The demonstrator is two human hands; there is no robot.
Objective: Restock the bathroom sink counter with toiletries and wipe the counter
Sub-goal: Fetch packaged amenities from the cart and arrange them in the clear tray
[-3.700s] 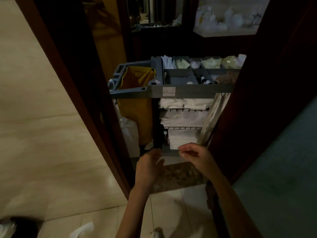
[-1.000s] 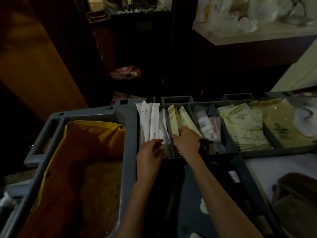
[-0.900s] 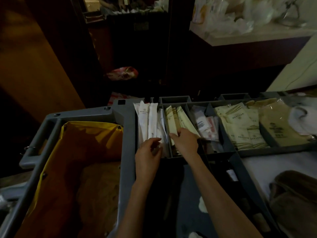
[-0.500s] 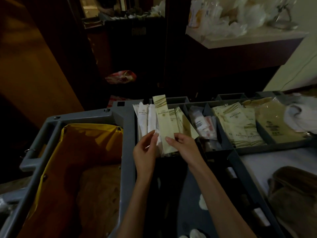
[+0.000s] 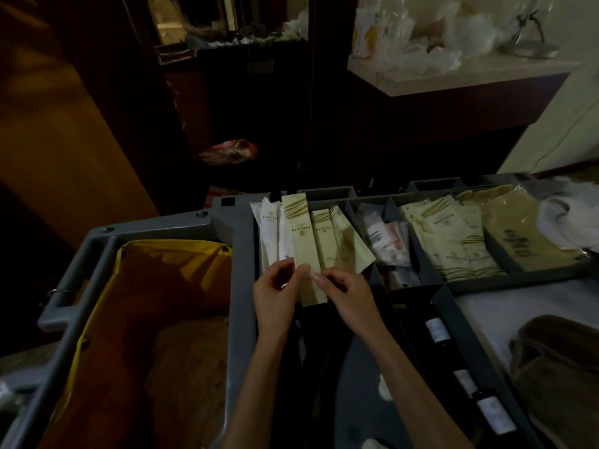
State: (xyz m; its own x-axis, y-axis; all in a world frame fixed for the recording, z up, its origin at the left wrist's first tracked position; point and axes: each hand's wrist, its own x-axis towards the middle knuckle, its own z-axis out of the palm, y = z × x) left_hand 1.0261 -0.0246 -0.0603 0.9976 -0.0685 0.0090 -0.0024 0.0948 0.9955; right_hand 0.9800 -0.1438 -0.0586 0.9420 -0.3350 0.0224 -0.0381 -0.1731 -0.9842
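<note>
While the sachet is up out of its slot: I hold the long cream sachet over the far-left compartments of the cart tray, its top near the tray's far edge.
Left hand: grip closed in a pinch, thumb and fingertips on the sachet's lower left edge.
Right hand: fingertips pinch the lower right edge, just beside the left.
Neighbours: white sachets to the left and more cream sachets to the right, both close against mine.
Doing it well: lift straight up so no neighbour rides out with it, then pass it to one hand and free the other.
Doubt: the light is dim, so I may have two stuck together. I should fan the edge with a thumb.
Stage: gathering supplies, I judge.
</note>
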